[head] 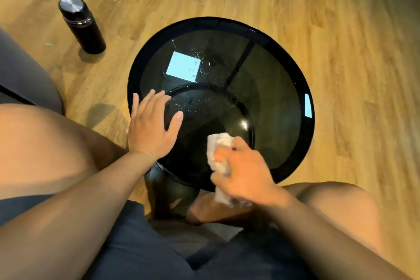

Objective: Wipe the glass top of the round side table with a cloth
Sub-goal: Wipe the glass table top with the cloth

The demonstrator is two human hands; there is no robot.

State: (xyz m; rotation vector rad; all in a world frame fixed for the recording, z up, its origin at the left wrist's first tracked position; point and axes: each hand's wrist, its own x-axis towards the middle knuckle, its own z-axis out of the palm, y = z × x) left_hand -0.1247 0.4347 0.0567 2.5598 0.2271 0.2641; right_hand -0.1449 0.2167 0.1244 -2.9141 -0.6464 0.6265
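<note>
A person's right hand (pixel 245 170) clutches a bunched white cloth (pixel 218 143) at the round glass table's (pixel 272 102) near edge, left hand (pixel 152 127) spread flat on its left rim; droplets (pixel 200 59) farther across may simply smear into streaks.

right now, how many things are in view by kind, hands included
round black glass-topped side table: 1
crumpled white cloth: 1
black cylindrical bottle with a steel lid: 1
hands: 2, the left hand and the right hand
total: 5
</note>
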